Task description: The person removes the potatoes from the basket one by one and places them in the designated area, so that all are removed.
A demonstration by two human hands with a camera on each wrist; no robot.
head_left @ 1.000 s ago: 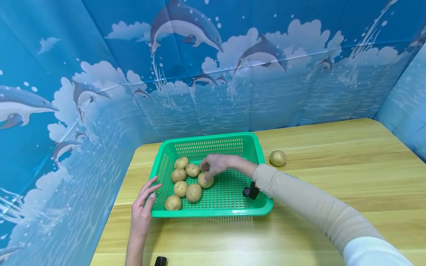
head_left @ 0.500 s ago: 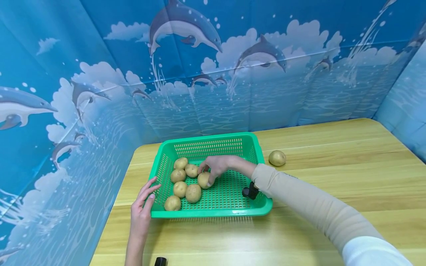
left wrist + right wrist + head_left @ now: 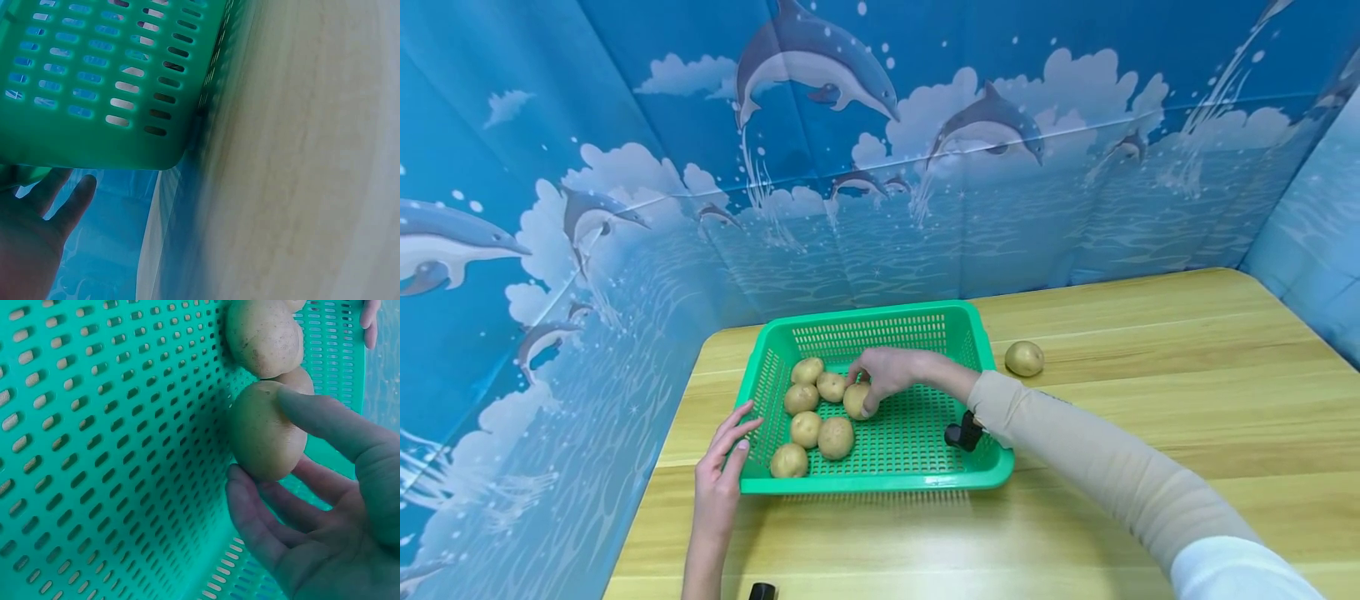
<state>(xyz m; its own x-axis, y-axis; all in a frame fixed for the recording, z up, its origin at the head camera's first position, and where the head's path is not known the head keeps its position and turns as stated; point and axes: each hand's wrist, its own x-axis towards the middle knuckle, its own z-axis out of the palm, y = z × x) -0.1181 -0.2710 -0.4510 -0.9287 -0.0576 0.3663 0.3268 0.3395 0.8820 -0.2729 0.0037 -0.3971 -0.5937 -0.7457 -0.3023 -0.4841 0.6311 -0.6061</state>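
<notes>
A green plastic basket (image 3: 880, 483) with slotted walls stands on the wooden table. Inside it, my right hand (image 3: 891, 372) grips a potato (image 3: 265, 434) between thumb and fingers, low over the slotted floor. Several other potatoes lie toward the basket's left half, among them a large one (image 3: 836, 438) in front and one (image 3: 831, 387) touching the fingertips' side. My left hand (image 3: 721, 467) is at the basket's left wall, fingers extended over the rim. In the left wrist view, the left hand (image 3: 37, 231) shows straight, spread fingers beside the green wall.
A single potato (image 3: 1025, 358) lies on the table (image 3: 1150, 375) to the right of the basket. A black object (image 3: 762, 591) shows at the bottom edge near the left forearm. A blue dolphin-print curtain (image 3: 880, 233) hangs behind and at both sides.
The right hand stays over the same potato, which has shifted very slightly left and back, with the thumb moving a little on it. The left hand has not visibly moved.
</notes>
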